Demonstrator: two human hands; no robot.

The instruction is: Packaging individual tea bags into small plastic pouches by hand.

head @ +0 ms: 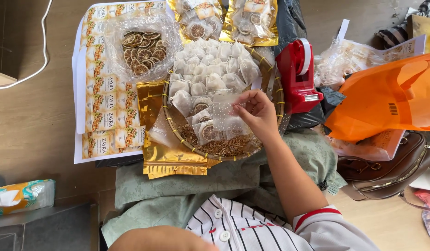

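Note:
My right hand (257, 114) reaches over a round woven tray (191, 149) and pinches the edge of a clear dotted plastic packet (222, 111) between thumb and fingers. Below that lie more clear packets, each with a dried citrus slice (208, 132), and a heap of dried herb strands (219, 148). A pile of white tea bags (210, 69) fills the tray's far half. My left hand is out of view; only a bare rounded bit of limb (159, 239) shows at the bottom edge.
Flat gold pouches (168, 158) lie left of the tray, next to label sheets (105, 93) and a bag of dried citrus slices (141, 46). Filled gold packs (224, 18) sit beyond. To the right are a red tape dispenser (298, 74), an orange plastic bag (387, 97) and a brown handbag (387, 172).

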